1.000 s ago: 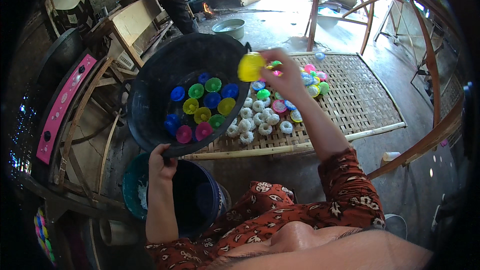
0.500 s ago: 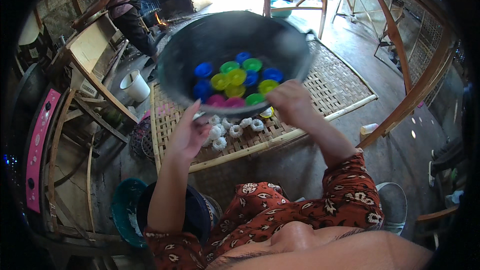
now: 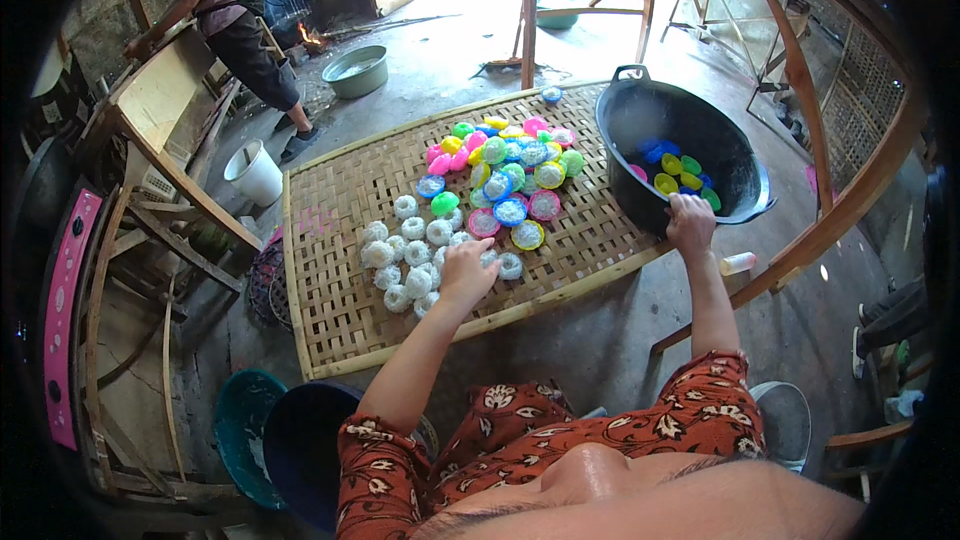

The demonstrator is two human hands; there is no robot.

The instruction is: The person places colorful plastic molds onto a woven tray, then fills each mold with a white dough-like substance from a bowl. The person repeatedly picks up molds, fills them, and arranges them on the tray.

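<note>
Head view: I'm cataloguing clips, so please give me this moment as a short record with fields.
Left hand: at the white rings, contact unclear
Right hand: gripping the near rim of the black basin
Basin contents: blue, green, pink and yellow cups
Woven table: bears the white rings beside a pile of bright-coloured pieces, some showing white stuff
Behind, toward the left: another person, small fire, green tub, white bucket
</note>
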